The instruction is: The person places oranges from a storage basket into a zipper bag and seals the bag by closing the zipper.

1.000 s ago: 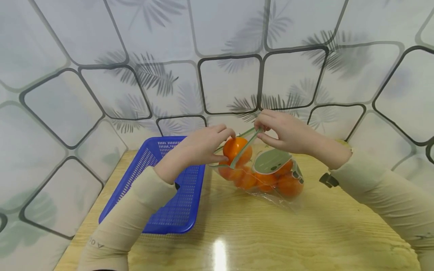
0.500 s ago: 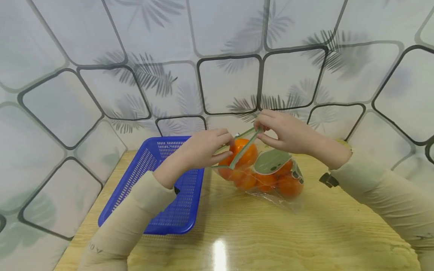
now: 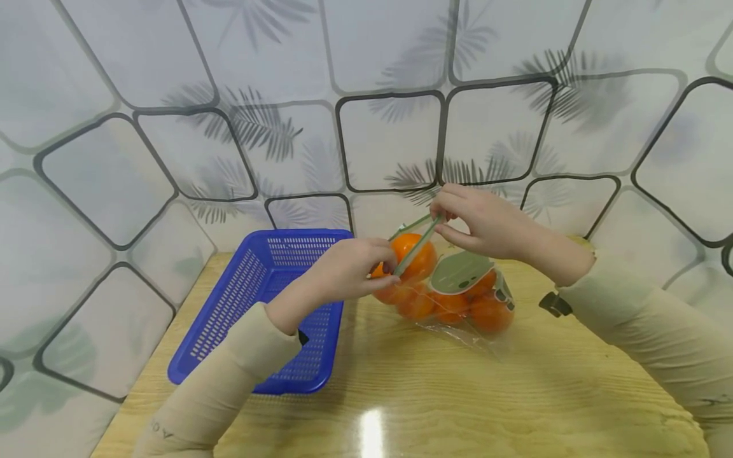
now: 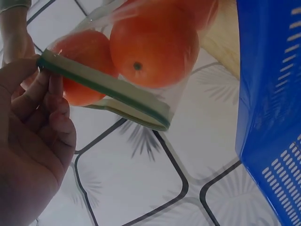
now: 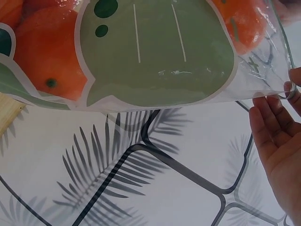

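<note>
A clear zip bag (image 3: 460,273) with a green seal strip and a green printed patch lies on its side on the table. Several oranges (image 3: 489,312) show through its film, and one orange (image 3: 415,251) lies just inside the mouth. My left hand (image 3: 352,270) pinches the near edge of the mouth; in the left wrist view its thumb and fingertips hold the strip (image 4: 108,89). At the far corner, my right hand (image 3: 478,219) pinches the strip between thumb and fingers, and the right wrist view shows that grip at the picture's edge. The mouth gapes between both hands.
A blue perforated plastic basket (image 3: 258,267) stands on the wooden table (image 3: 435,401) left of the bag, partly beneath my left forearm. Behind the table rises a wall (image 3: 389,140) with a leaf and line pattern.
My left hand has come off the orange at the mouth, moved down toward me, and now pinches the strip. That orange sits slightly further inside. The right hand has stayed put.
</note>
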`<state>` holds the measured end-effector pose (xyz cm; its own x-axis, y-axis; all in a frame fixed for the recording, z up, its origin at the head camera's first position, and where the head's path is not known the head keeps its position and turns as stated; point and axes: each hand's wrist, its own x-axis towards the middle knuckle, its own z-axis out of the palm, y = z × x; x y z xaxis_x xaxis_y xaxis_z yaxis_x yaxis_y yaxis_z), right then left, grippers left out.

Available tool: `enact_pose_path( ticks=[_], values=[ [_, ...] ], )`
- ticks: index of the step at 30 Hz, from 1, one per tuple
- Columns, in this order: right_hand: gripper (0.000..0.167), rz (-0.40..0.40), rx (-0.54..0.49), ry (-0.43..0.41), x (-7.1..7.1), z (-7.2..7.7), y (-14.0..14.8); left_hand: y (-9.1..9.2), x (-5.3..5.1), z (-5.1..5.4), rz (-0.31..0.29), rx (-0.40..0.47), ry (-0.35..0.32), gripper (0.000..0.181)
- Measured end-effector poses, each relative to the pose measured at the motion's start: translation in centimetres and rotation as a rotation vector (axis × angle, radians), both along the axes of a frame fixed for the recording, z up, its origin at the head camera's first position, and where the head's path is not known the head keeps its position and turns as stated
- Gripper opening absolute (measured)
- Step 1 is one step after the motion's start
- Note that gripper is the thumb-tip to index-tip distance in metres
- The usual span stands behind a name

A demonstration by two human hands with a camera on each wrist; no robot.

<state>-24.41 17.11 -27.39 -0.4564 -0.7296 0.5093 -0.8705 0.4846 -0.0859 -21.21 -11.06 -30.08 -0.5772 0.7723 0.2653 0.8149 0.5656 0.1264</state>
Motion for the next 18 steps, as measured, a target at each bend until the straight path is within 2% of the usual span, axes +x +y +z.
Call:
enact_pose_path(
  ticks=[6, 14, 18],
  values=[
    [0.013, -0.003, -0.001, 0.007, 0.1, 0.19, 0.19, -0.14, 0.19, 0.12, 0.07, 0.055, -0.035, 0.011],
    [0.014, 0.0, -0.027, 0.041, 0.16, 0.47, 0.47, -0.35, 0.02, 0.38, 0.115, 0.118, -0.114, 0.005],
    [0.014, -0.028, -0.029, 0.039, 0.27, 0.57, 0.82, -0.43, -0.17, 0.39, 0.136, 0.188, -0.147, 0.005]
  ],
)
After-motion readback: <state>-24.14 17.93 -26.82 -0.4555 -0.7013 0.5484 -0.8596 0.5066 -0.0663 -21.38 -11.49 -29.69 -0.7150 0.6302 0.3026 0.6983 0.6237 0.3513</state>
